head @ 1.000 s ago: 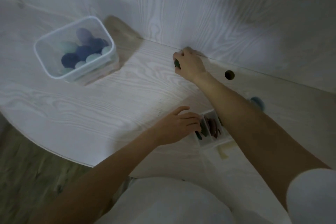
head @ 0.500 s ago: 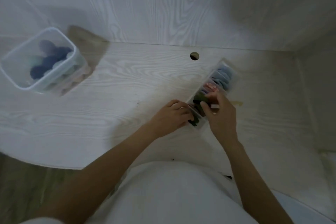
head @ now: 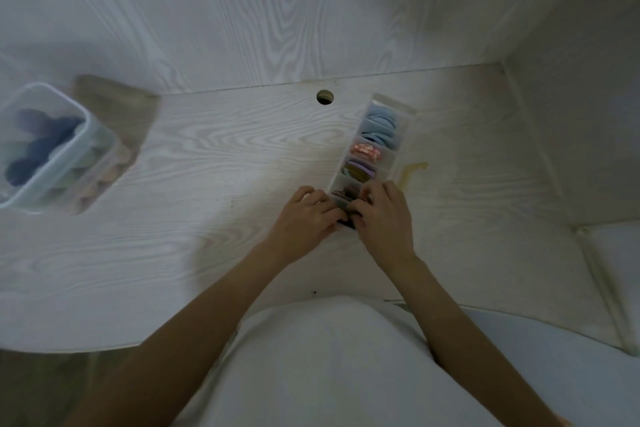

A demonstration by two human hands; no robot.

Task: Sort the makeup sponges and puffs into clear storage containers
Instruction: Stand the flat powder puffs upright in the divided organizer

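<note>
Puffs are filling up the long divided clear organizer sitting right of centre on the pale wood desk: blue ones in the far slots, a pink speckled one next, purple and olive after that, dark brownish ones in the near end. I'm watching both hands crowding that nearest compartment. The left hand is curling against the near-left corner of the organizer, and the right hand is pressing fingertips down into the same slot. There's something dark under the fingers, but I honestly can't tell if either hand is pinching a puff or just tamping them down.

Further out, the square clear tub at the far left is holding a pile of egg-shaped sponges, blues and pale greens. I'm not spotting anything loose on the desk, just a yellowish smear beside the organizer and a cable hole behind it. So I'm guessing we're nearly wrapping up, maybe the last puff.
</note>
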